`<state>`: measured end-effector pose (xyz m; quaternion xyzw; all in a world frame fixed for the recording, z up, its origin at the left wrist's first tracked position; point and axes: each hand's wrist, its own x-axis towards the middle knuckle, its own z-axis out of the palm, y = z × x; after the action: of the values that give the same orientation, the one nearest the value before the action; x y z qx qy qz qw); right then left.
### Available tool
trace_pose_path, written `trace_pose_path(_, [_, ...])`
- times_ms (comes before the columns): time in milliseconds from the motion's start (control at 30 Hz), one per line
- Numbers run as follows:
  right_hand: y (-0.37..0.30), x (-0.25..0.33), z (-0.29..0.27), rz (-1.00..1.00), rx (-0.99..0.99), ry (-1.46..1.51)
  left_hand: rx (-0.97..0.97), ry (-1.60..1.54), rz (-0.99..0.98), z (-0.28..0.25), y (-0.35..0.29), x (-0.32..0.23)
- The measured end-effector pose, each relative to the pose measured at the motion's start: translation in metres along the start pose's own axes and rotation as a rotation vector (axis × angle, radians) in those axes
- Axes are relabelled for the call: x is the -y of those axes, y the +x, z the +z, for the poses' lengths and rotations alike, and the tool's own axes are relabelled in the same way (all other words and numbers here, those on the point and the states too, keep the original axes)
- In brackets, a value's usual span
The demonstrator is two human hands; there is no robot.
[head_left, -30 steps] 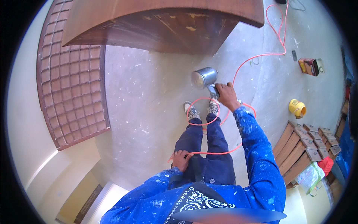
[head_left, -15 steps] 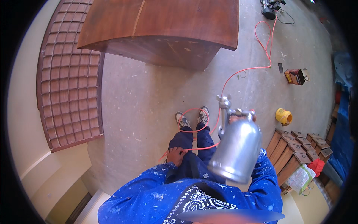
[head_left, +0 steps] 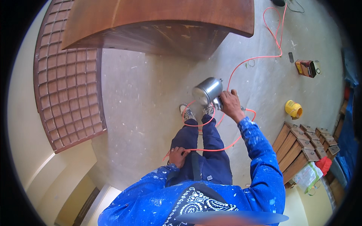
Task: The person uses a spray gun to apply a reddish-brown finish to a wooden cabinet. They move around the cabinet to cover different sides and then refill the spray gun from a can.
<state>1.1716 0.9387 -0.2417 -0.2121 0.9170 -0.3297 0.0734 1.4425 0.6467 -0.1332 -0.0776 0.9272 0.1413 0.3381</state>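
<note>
My right hand (head_left: 230, 103) grips a metal spray gun (head_left: 208, 91) by its handle, out in front of me above my feet. The gun's silver cup tilts toward the left. From the handle's lower end an orange air hose (head_left: 247, 110) curves down and crosses in front of my thighs. Low by my left thigh, my left hand (head_left: 178, 156) is closed around that hose. Beyond the gun stands a large reddish-brown wooden piece of furniture (head_left: 162, 13) with a curved front edge. The spray gun is apart from it.
A lattice wooden panel (head_left: 69, 94) lies along the left wall. At right are a rectangular can (head_left: 305, 68), a yellow container (head_left: 293, 109), stacked wooden drawers (head_left: 298, 147) and blue sheeting (head_left: 352, 124). Hose loops lie around my shoes (head_left: 187, 112) and across the floor.
My right hand has swung the spray gun away from my chest, forward and left, and the cup has turned. My left hand stays on the hose. The view has shifted slightly.
</note>
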Motion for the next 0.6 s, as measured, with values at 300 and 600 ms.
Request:
trace_pose_path(300, [0.016, -0.089, 0.139, 0.099, 0.383, -0.177, 0.068, -0.095, -0.121, 0.006, -0.004, 0.000])
trace_pose_path(600, [0.003, -0.033, -0.009, 0.011, 0.208, -0.042, 0.037, -0.066, -0.062, -0.012, -0.001, -0.002])
